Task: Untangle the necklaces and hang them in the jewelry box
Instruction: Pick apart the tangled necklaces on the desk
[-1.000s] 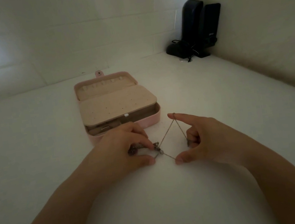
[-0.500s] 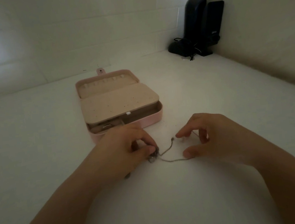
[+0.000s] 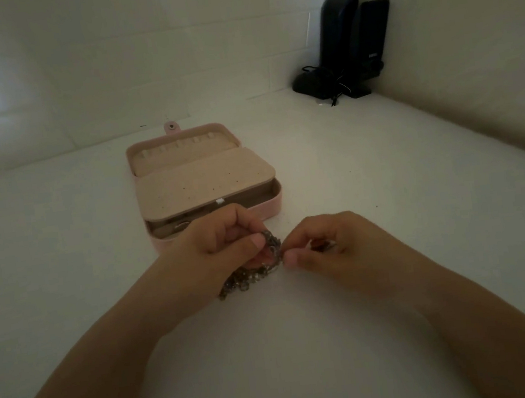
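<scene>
We see the left hand (image 3: pixel 224 246) closed around a bunched chain necklace (image 3: pixel 256 270), thumb pressing it against the curled fingers, with a clump of links spilling out beneath the palm onto the white counter (image 3: pixel 305 342). The right hand (image 3: pixel 333 246) sits just beside the left, its thumb and forefinger pinching the same necklace where the two hands meet; a bit of chain shows inside its curled fingers too. Just beyond the left hand lies the open pink jewelry box (image 3: pixel 202 179), its padded flap lifted and a row of hooks in the lid. Far beyond the right hand, in the corner, stand two dark speakers (image 3: pixel 354 38).
</scene>
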`<action>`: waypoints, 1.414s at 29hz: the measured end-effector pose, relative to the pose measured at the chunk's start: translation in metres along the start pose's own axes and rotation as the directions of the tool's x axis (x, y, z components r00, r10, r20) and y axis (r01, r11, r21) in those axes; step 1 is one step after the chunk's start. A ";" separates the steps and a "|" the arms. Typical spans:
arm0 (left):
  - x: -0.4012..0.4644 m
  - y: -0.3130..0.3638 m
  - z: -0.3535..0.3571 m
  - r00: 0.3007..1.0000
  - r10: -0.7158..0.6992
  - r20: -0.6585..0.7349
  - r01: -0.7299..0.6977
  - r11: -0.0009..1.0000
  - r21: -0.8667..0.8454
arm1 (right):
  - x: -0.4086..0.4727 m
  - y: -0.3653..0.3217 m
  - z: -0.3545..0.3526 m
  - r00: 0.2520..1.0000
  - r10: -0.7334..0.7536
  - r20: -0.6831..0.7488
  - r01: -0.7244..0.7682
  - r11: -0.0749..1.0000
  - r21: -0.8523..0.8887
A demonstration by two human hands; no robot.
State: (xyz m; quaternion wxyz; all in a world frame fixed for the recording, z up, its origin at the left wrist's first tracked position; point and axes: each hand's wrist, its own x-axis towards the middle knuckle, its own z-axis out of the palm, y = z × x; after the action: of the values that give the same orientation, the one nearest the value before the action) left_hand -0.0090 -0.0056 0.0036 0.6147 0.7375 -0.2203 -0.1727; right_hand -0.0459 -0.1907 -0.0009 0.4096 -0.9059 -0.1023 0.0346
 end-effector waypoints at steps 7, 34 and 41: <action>0.000 -0.002 -0.001 0.995 -0.097 -0.022 0.099 0.987 0.124 | 0.002 -0.005 -0.012 0.981 0.191 -0.018 -0.150 0.821 0.550; 0.003 -0.004 0.005 0.995 0.063 -0.083 -0.045 0.976 0.213 | 0.004 0.003 -0.015 0.990 0.142 0.016 -0.117 0.738 0.665; 0.005 -0.004 0.000 0.993 -0.005 -0.121 -0.011 0.991 -0.135 | 0.001 -0.001 -0.011 0.989 0.149 -0.018 -0.121 0.862 0.493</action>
State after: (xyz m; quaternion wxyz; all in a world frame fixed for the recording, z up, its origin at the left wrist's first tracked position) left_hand -0.0042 -0.0081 -0.0007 0.6756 0.7030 -0.1715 -0.1412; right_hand -0.0435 -0.1979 0.0065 0.6251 -0.7779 -0.0150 0.0627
